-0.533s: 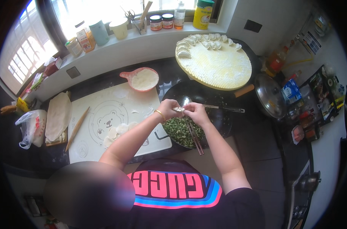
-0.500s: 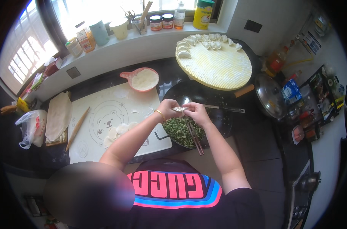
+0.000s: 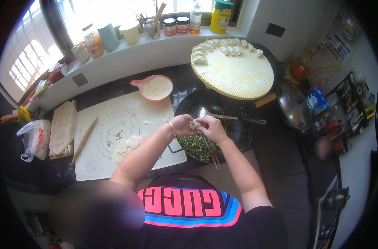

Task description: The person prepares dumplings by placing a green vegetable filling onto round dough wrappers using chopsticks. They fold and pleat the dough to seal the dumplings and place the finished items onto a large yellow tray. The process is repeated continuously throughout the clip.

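Observation:
Over the wok (image 3: 238, 107), my left hand (image 3: 180, 125) and my right hand (image 3: 214, 129) meet around a small white dumpling (image 3: 194, 124). The fingers of both are closed on its dough and partly cover it. Beneath them lies chopped green filling (image 3: 195, 147). Brown chopsticks (image 3: 214, 154) rest in the wok with their ends over the near rim, and a long-handled metal spoon (image 3: 239, 118) lies across its right side. Round dough wrappers (image 3: 133, 142) overlap on the white mat (image 3: 101, 168), beside my left forearm.
A round yellow tray (image 3: 239, 81) at the back carries several finished dumplings along its far edge. A pink bowl of flour (image 3: 158, 88) stands behind the mat. A rolling pin (image 3: 85, 140) and a dough-covered board (image 3: 63, 128) are at left. A glass lid (image 3: 295, 106) sits right of the wok.
Both hands have dipped slightly and turned the dumpling between them. My left hand has rolled so more of its palm shows. The tools and tray have stayed put.

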The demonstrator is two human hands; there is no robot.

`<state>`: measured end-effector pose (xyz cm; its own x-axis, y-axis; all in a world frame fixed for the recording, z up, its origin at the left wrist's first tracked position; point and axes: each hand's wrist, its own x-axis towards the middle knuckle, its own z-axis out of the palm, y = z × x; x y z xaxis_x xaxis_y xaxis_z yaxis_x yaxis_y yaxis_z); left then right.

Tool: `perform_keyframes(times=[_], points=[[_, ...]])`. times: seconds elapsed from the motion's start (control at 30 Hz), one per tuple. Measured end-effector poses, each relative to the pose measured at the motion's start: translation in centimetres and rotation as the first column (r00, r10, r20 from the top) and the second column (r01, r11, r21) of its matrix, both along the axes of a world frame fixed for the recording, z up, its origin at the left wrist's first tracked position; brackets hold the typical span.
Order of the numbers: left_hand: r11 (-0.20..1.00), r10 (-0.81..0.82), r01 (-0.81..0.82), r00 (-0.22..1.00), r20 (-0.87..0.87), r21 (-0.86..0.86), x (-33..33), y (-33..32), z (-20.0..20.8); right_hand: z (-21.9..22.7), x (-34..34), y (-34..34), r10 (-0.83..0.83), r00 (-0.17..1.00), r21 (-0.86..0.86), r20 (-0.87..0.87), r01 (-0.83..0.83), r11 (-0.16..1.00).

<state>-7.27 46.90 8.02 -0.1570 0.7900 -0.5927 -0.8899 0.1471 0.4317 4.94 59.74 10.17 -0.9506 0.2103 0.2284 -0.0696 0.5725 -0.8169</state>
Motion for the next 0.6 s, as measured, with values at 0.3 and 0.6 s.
perform_keyframes(times=[0.3, 0.6], points=[[0.991, 0.052, -0.009, 0.948, -0.314, 0.135, 3.3, 0.5, 0.4, -0.7, 0.1, -1.9, -0.228, 0.972, 0.3, -0.045, 0.231, 0.926], [0.967, -0.05, 0.061, 0.997, -0.05, 0.248, 0.9, -1.7, 1.0, -1.2, 0.4, 1.7, 0.054, 0.991, -0.532, 0.124, 0.02, 0.846]])
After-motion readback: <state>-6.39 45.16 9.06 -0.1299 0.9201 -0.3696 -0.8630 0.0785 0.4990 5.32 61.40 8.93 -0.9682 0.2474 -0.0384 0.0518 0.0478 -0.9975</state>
